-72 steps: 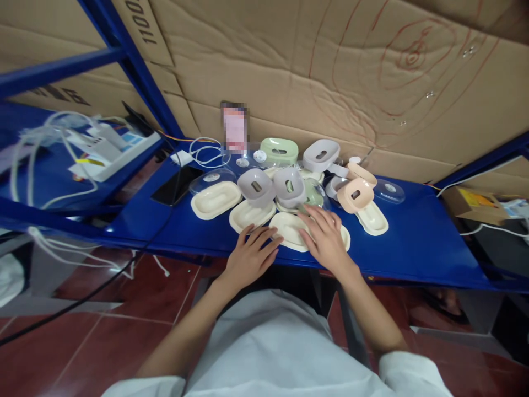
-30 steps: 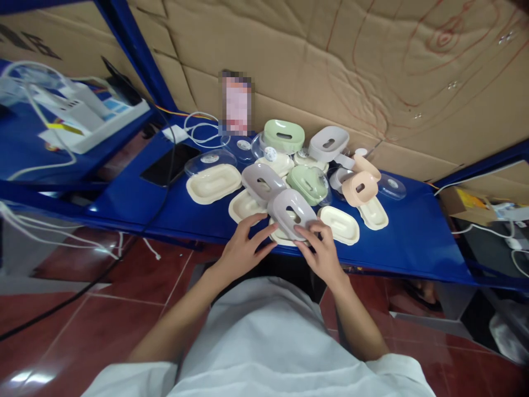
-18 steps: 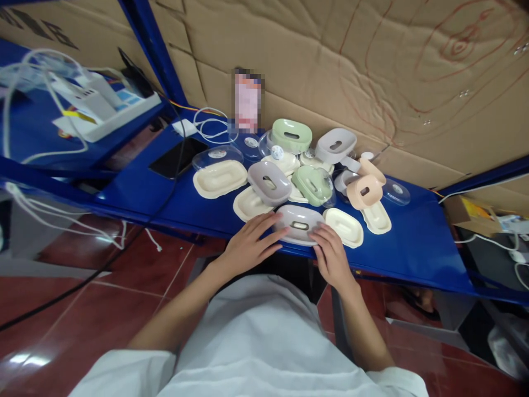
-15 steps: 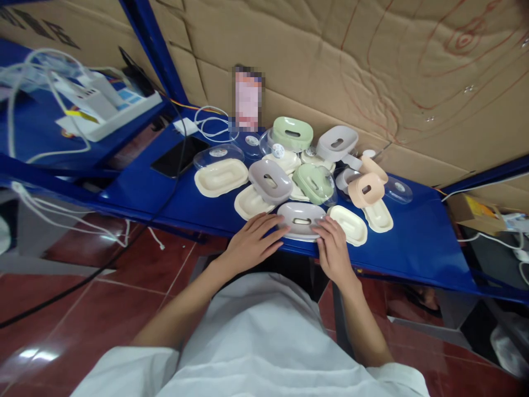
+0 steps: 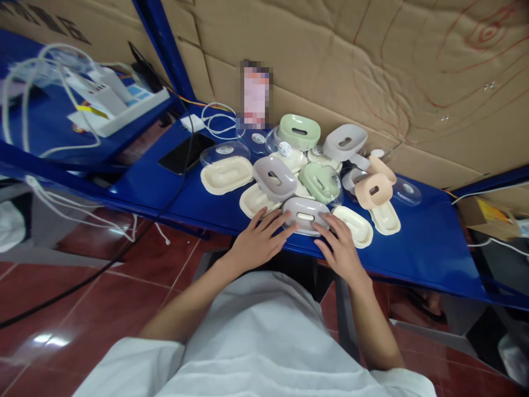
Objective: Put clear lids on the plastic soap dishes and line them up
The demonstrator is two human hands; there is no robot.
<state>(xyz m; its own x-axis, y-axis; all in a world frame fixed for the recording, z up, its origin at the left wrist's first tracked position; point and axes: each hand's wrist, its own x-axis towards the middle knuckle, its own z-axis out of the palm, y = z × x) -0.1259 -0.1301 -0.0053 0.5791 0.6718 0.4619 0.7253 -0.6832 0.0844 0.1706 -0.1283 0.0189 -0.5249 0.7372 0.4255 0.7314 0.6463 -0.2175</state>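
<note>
Left hand (image 5: pixel 258 241): lies open and flat at the front edge of the blue shelf (image 5: pixel 417 245), fingers spread, tips touching the left end of the grey slotted dish (image 5: pixel 306 214); grips nothing. Right hand (image 5: pixel 341 248): likewise open, fingers stretched forward, tips resting on the right end of the same dish, with no closed grasp around it. Grey slotted dish: sits level between the two hands, right at the near edge of the shelf, slot facing up; hard to tell what lies beneath it. Just to its right, close beside it: the near cream tray (image 5: pixel 354 225), and beyond that the far cream tray (image 5: pixel 385 216). Just behind: the tilted grey dish (image 5: pixel 275 176), leaning over the half-hidden cream tray (image 5: pixel 252 199), and beside it the front green dish (image 5: pixel 319 182). Further left, apart from the heap: the left cream tray (image 5: pixel 226 175), with a clear dome (image 5: pixel 224 151) right behind it. Toward the cardboard wall (image 5: pixel 351 60): the rear green dish (image 5: pixel 300 131), the rear grey dish (image 5: pixel 345 141) and, to the right, the peach dish (image 5: pixel 374 190) tipped on its side. At the left end of the shelf: a black phone (image 5: pixel 185 153) lying flat, near a white charger (image 5: pixel 193 122) with a looped cable. On the neighbouring shelf at upper left: a white power strip (image 5: pixel 119 105) amid pale cables. Below: red floor tiles (image 5: pixel 82 275).
</note>
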